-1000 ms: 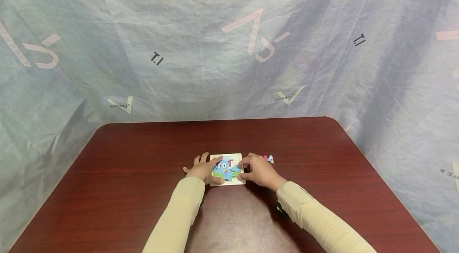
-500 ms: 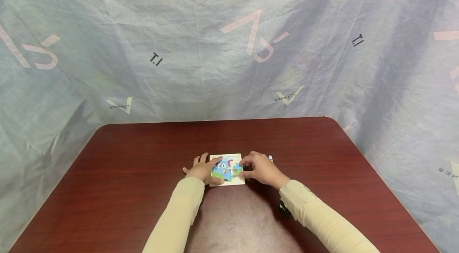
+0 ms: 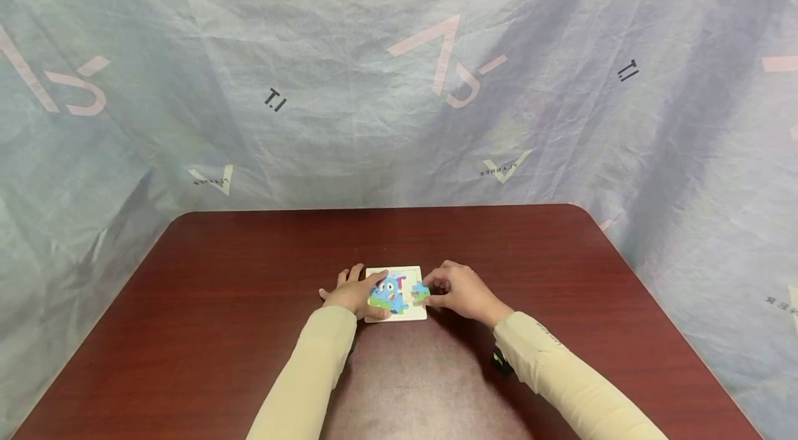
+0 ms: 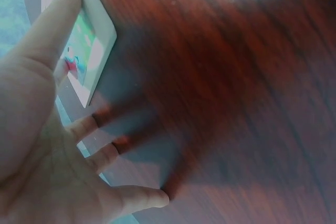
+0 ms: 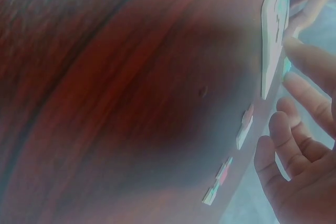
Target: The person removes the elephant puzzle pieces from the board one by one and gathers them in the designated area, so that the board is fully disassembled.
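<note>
Left hand (image 3: 350,296) splayed, bracing the puzzle board (image 3: 408,319) on the desk (image 3: 268,260); right hand (image 3: 463,293) pinches a blue-green piece (image 3: 420,291) over the board's right side; likely mid-transfer, seating or lifting unclear at this size; next move calls for board steady, piece level.

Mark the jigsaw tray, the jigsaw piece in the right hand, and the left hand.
Jigsaw tray (image 3: 402,318): head view, near rim.
Jigsaw piece (image 3: 420,292): head view, its middle.
Left hand (image 3: 352,296): head view, its back.
</note>
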Tool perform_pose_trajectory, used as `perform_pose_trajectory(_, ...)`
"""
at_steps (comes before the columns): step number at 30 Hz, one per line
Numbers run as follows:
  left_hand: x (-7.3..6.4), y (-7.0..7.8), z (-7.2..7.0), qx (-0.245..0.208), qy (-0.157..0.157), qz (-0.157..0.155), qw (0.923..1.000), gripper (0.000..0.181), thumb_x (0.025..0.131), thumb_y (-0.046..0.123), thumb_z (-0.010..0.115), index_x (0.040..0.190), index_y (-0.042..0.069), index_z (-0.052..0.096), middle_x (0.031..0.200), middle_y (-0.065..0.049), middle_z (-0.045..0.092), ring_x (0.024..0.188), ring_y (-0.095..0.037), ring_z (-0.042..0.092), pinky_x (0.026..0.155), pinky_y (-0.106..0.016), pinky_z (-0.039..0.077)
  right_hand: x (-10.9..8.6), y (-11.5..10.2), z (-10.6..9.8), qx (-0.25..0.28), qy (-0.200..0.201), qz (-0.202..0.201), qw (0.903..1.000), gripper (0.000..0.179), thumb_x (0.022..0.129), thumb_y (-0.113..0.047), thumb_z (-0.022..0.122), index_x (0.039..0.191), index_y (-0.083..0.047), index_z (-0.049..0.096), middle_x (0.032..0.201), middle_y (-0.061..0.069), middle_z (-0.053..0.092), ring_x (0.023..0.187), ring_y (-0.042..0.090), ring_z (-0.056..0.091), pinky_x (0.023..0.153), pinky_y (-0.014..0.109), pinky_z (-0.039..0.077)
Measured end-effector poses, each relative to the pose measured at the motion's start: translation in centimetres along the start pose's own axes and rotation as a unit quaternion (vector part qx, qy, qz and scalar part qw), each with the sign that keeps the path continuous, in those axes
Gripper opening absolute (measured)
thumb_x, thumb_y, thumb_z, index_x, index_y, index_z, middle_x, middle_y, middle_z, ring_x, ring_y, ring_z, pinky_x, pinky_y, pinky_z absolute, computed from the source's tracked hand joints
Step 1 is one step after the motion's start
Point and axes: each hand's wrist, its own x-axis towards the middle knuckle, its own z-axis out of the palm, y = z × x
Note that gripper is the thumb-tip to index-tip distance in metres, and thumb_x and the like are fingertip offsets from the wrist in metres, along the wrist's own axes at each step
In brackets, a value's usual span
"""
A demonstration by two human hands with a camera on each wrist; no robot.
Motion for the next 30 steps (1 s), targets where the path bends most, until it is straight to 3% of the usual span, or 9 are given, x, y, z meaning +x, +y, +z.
perform_pose_trajectory(9, 0.1, -0.1, 0.2, 0.0, 0.003, -0.002, 1.0, 0.08, 0.088, 0.032, 0.082, 0.157, 0.028, 0.042, 0.165, -0.017, 0.022, 0.151, -0.045, 0.017, 0.107, -0.082, 0.015, -0.2, 0.6, -0.8, -0.006, 0.005, 0.009, 0.9999, 0.022, 0.084, -0.016, 0.086, 0.104, -0.011, 0.077, 0.094, 0.002, 0.062, 0.08, 0.019, 0.056, 0.069, 0.03, 0.047)
perform_pose_trajectory(30, -0.6, 0.3, -0.2, -0.003, 0.004, 0.002, 1.0, 0.079, 0.089, 0.031, 0.081, 0.157, 0.026, 0.042, 0.165, -0.018, 0.022, 0.151, -0.045, 0.017, 0.107, -0.081, 0.014, -1.4, 2.6, -3.2, -0.028, 0.02, 0.012, 0.9993, 0.023, 0.083, -0.015, 0.086, 0.104, -0.01, 0.076, 0.092, 0.005, 0.061, 0.074, 0.013, 0.05, 0.064, 0.03, 0.045)
